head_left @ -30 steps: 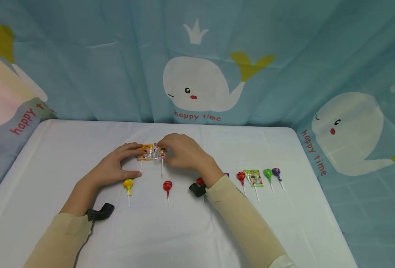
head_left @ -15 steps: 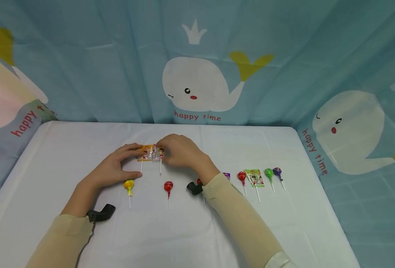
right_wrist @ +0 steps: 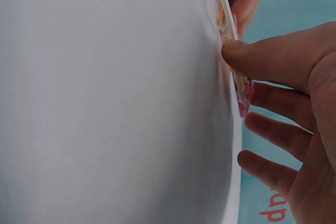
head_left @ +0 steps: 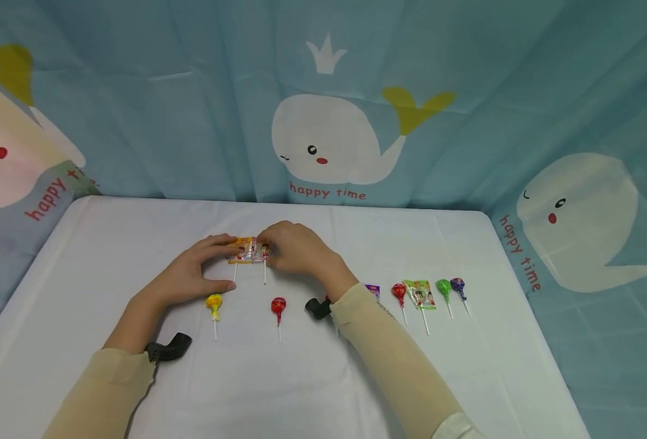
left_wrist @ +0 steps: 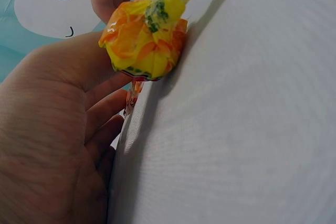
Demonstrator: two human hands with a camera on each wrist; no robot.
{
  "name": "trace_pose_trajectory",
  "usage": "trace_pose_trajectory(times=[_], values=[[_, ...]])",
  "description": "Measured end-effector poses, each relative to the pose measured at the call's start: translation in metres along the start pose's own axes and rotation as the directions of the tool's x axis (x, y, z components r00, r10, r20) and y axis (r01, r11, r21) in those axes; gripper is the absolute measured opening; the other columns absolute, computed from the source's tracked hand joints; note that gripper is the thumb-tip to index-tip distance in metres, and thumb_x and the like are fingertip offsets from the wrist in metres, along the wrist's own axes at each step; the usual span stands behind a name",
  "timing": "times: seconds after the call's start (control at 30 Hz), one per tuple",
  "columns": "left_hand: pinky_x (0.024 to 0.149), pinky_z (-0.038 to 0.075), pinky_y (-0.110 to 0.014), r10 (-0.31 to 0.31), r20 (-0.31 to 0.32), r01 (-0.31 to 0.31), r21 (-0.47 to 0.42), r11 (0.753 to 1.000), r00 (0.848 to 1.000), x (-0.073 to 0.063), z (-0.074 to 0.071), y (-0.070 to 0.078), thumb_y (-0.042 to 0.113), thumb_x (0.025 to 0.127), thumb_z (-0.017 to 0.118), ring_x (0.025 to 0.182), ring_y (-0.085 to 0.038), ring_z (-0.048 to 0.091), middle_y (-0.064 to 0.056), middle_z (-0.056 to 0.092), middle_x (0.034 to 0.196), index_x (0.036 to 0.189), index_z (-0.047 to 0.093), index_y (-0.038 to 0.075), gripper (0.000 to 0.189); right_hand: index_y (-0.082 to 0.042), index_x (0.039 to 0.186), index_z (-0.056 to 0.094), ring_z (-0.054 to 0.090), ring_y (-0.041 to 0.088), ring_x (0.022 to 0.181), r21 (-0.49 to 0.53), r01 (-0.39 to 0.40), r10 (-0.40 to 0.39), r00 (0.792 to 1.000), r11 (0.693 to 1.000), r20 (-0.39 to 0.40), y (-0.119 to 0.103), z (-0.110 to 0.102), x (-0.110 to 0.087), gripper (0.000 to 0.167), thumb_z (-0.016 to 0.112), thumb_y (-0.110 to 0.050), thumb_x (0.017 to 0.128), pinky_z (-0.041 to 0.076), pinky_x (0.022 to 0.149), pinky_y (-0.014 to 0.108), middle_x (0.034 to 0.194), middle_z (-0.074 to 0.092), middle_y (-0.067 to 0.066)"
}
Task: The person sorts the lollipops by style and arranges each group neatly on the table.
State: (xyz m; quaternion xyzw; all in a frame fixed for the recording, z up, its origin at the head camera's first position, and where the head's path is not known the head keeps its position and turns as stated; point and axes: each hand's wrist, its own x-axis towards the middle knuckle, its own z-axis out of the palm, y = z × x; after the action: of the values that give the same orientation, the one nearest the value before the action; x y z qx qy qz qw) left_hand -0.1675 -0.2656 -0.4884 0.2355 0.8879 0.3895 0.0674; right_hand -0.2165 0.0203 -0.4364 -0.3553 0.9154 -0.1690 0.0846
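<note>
Left of centre in the head view, a flat, glossy, orange-edged lollipop [head_left: 244, 246] is touched by the left hand [head_left: 186, 275], its thumb spread wide. Beside it, a clear, pink-edged lollipop [head_left: 261, 251] is pinched by the right hand [head_left: 299, 251]. Both slim white sticks [head_left: 265, 274] are backed by creased white cloth [head_left: 235, 390].

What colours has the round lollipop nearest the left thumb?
Lollipop wrapper: mostly yellow and orange, clearest from left wrist.

Orange-wrapped lollipop [head_left: 243, 250] beside pink-wrapped lollipop [head_left: 261, 251]
</note>
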Motion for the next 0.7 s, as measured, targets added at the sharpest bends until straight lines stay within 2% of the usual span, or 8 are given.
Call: trace_pose_trajectory(times=[0.57,0.7], values=[[0.120,0.034,-0.069,0.028,-0.017,-0.028,-0.011,1.000,0.999,-0.0001,0.0007,-0.0004,0.030,0.084,0.098,0.157,-0.041,0.036,-0.008,0.049,0.165,0.144,0.071,0.017,0.067,-0.019,0.129,0.078,0.061,0.012,0.120,-0.005,0.051,-0.051,0.999,0.999,0.001,0.0002,0.0035,0.0015,0.028,0.076,-0.021,0.101,0.051,0.110,0.036,0.124,0.072,-0.008],[0.121,0.033,-0.072,0.012,-0.007,-0.012,-0.009,1.000,1.000,0.0003,-0.0004,-0.0006,0.032,0.084,0.098,0.158,-0.041,0.035,-0.008,0.048,0.166,0.145,0.071,0.016,0.068,-0.019,0.129,0.078,0.061,0.012,0.120,-0.001,0.054,-0.054,0.999,0.999,0.000,0.0003,0.0036,0.0020,0.028,0.076,-0.021,0.102,0.051,0.110,0.035,0.126,0.071,-0.008]])
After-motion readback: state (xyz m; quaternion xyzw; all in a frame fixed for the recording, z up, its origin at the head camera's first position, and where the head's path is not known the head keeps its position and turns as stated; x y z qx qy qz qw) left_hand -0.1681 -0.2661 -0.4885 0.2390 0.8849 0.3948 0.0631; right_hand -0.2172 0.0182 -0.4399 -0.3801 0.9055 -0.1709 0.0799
